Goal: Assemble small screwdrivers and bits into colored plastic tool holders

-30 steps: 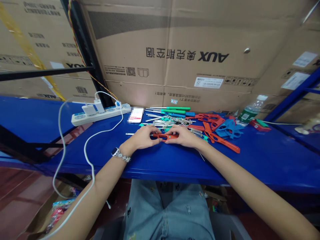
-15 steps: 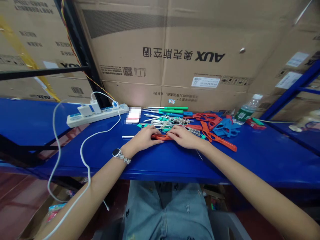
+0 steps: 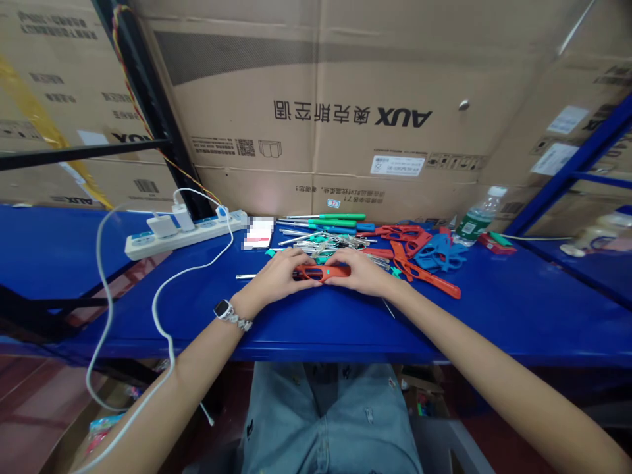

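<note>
My left hand (image 3: 279,273) is closed round the left end of an orange lighter casing (image 3: 324,272), thumb along its near side. On the casing's right end, my right hand (image 3: 365,272) grips with thumb and fingers. The casing lies level, low over the blue shelf, with an oval opening in it. A thin metal tube (image 3: 245,276) sticks out left of my left hand; whether it joins the casing is hidden. Just beyond my hands is a heap of metal tubes and small clear and teal parts (image 3: 323,242). Long green-handled lighters (image 3: 343,216) lie behind it.
Loose orange casings (image 3: 429,276) and blue casings (image 3: 442,253) lie to the right, near a plastic bottle (image 3: 476,220). A power strip (image 3: 192,235) with a trailing white cable (image 3: 162,329) is at the left, beside a phone-like object (image 3: 259,234). Cardboard boxes (image 3: 345,66) stand behind.
Both hands stay on the casing. My right hand's fingers have shifted, and more of the orange casing shows between the hands. The whole view has moved slightly.
</note>
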Tool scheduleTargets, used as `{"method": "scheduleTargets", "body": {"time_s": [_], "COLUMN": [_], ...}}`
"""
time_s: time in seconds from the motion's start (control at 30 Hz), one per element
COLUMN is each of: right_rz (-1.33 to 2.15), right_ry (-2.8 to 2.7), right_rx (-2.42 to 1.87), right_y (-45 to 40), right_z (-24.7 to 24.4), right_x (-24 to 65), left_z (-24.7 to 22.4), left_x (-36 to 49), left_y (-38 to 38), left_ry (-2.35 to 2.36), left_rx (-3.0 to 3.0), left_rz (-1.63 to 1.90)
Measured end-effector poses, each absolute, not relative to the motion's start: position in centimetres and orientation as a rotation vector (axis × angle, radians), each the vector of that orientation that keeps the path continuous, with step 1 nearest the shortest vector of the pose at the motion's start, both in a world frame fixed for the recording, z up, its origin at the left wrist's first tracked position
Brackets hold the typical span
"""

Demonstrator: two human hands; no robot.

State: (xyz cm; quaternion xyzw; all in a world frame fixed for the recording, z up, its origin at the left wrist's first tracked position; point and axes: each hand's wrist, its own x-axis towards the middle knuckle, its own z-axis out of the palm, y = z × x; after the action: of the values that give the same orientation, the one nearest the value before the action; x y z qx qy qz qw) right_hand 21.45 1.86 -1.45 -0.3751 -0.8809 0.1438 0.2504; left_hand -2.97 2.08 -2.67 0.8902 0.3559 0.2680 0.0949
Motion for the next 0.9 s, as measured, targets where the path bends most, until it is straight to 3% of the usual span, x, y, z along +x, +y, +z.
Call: {"method": "scheduleTargets", "body": {"time_s": [0.33, 0.6, 0.9], "right_rz": [0.143, 0.063, 0.067], "right_ry": [-2.271, -2.338, -2.304], "right_rx": [-1.215, -1.326, -1.258], "right_y": [1.5, 1.6, 2.4], "right_z": [-0.1, -1.6, -0.2], "right_x": [27.9, 29.0, 25.8], "left_z": [-2.2, -0.6, -1.6], "left_x": [-3.2, -2.2, -5.5], "left_y": [2.7, 5.9, 7.8], "left_ry": [1.079, 1.18, 1.39], "left_rx": [2.555, 2.587, 2.426], "left_rz": [1.242, 0.995, 1.073]}}
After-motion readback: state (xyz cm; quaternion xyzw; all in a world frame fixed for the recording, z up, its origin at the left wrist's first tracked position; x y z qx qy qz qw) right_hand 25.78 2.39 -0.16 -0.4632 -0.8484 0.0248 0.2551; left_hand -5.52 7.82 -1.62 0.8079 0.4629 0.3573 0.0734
